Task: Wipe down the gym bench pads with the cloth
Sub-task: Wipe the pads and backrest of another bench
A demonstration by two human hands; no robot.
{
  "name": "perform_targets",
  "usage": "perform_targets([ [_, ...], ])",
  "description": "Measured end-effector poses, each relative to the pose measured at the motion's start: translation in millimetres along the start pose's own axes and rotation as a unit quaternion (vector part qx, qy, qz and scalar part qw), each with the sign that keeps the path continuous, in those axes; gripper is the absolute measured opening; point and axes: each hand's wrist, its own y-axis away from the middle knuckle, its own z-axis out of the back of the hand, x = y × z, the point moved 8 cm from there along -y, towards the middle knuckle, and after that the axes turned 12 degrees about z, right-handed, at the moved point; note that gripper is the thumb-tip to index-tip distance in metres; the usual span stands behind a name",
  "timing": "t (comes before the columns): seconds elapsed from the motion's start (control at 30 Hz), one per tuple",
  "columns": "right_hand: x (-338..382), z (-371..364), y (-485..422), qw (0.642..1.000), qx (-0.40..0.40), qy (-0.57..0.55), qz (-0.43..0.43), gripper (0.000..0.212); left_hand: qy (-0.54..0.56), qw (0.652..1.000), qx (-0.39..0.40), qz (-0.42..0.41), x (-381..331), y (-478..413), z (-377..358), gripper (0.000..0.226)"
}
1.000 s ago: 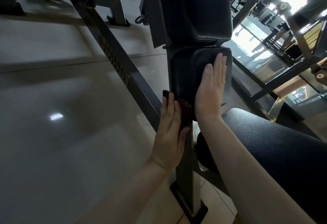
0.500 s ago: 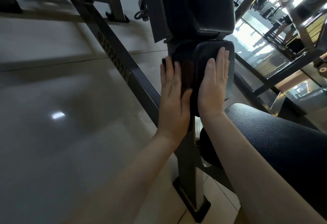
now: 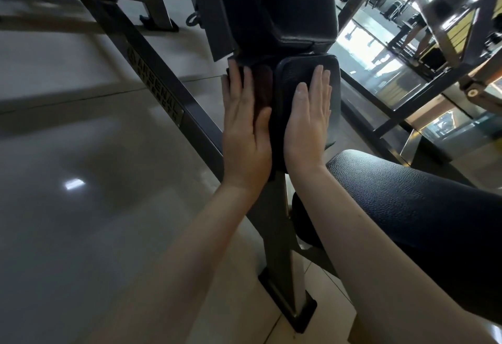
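Flat and fully opened, the left grip (image 3: 245, 137) presses a dark reddish cloth (image 3: 262, 85) against the left side of the small lower pad (image 3: 296, 69). Its fingers are straight and none curl round the fabric. The right grip (image 3: 307, 123) lies just as flat, palm on the pad's front face, holding nothing and apparently bracing it. Only a strip of the cloth shows, between the left fingers and thumb, near the pad's top edge and just under the larger back pad (image 3: 285, 4).

The step in hand looks like wiping the lower pad's side. Next, I judge, the cloth must come round onto the front face, so the bare right palm would have to lift clear first. Whether the back pad or the seat pad (image 3: 407, 194) at lower right has been wiped cannot be told.
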Motion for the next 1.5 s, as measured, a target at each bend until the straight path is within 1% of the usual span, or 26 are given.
perform_targets([
  [0.07, 0, 0, 0, 1.000, 0.000, -0.001, 0.002, 0.051, 0.000, 1.000, 0.003, -0.004, 2, 1, -3, 0.057],
  [0.17, -1, 1, 0, 1.000, 0.002, -0.006, 0.003, 0.051, -0.018, 0.999, 0.023, -0.032, 14, 39, -11, 0.057],
  [0.27, -1, 1, 1, 1.000, 0.004, -0.017, 0.005, 0.052, -0.022, 0.999, 0.035, -0.026, 27, 68, -14, 0.054],
  [0.33, -1, 2, 2, 1.000, 0.005, -0.024, 0.008, 0.051, -0.034, 0.998, 0.027, -0.042, 20, 60, -11, 0.053],
  [0.43, -2, 5, 3, 0.998, -0.005, -0.065, 0.001, 0.049, -0.046, 0.996, 0.017, -0.079, -10, 21, -7, 0.053],
  [0.5, -1, 4, 3, 0.997, -0.007, -0.072, -0.007, 0.049, -0.048, 0.994, 0.001, -0.095, -27, -3, -6, 0.051],
  [0.6, 2, 3, 6, 0.998, -0.006, -0.070, -0.001, 0.049, -0.062, 0.993, -0.026, -0.097, -28, 1, -6, 0.052],
  [0.7, 2, 4, 7, 0.997, -0.005, -0.072, -0.013, 0.049, -0.076, 0.991, 0.013, -0.109, -1, 41, -12, 0.055],
  [0.8, 6, 7, 8, 0.997, 0.007, -0.076, -0.027, 0.049, -0.071, 0.992, 0.050, -0.093, 15, 59, -10, 0.056],
  [0.87, 10, 9, 11, 0.991, 0.009, -0.120, -0.055, 0.049, -0.067, 0.993, 0.070, -0.074, 11, 56, -7, 0.054],
  [0.93, 18, 15, 14, 0.979, 0.010, -0.183, -0.085, 0.051, -0.055, 0.994, 0.069, -0.065, -3, 48, -5, 0.056],
  [0.97, 23, 21, 16, 0.974, 0.019, -0.205, -0.089, 0.048, -0.048, 0.994, 0.065, -0.067, -14, 44, -6, 0.057],
  [1.03, 42, 32, 21, 0.964, 0.054, -0.250, -0.073, 0.031, -0.038, 0.994, 0.058, -0.084, -43, 36, -12, 0.056],
  [1.07, 53, 39, 25, 0.960, 0.077, -0.264, -0.057, 0.028, -0.035, 0.994, 0.058, -0.087, -57, 33, -16, 0.057],
  [1.1, 61, 48, 29, 0.960, 0.094, -0.261, -0.038, 0.029, -0.037, 0.993, 0.063, -0.088, -69, 31, -21, 0.059],
  [1.13, 67, 59, 31, 0.964, 0.096, -0.246, -0.028, 0.031, -0.045, 0.992, 0.078, -0.093, -78, 30, -27, 0.061],
  [1.17, 67, 72, 32, 0.969, 0.093, -0.229, -0.023, 0.029, -0.052, 0.987, 0.110, -0.104, -85, 30, -36, 0.063],
  [1.2, 62, 83, 29, 0.969, 0.086, -0.228, -0.031, 0.025, -0.053, 0.979, 0.162, -0.116, -91, 31, -46, 0.066],
  [1.27, 49, 115, 24, 0.970, 0.056, -0.224, -0.078, 0.022, -0.046, 0.950, 0.278, -0.137, -101, 40, -68, 0.075],
  [1.3, 45, 134, 20, 0.972, 0.035, -0.210, -0.096, 0.021, -0.052, 0.934, 0.319, -0.153, -108, 44, -76, 0.078],
  [1.4, 44, 208, -3, 0.982, -0.018, -0.141, -0.124, 0.018, -0.080, 0.902, 0.380, -0.190, -127, 44, -91, 0.080],
  [1.43, 47, 231, -14, 0.985, 0.001, -0.127, -0.119, 0.023, -0.097, 0.892, 0.403, -0.181, -125, 41, -94, 0.081],
  [1.47, 48, 249, -25, 0.987, 0.052, -0.107, -0.111, 0.035, -0.128, 0.878, 0.432, -0.163, -116, 38, -97, 0.081],
  [1.5, 48, 262, -30, 0.986, 0.093, -0.074, -0.113, 0.045, -0.177, 0.856, 0.462, -0.152, -100, 38, -101, 0.082],
])
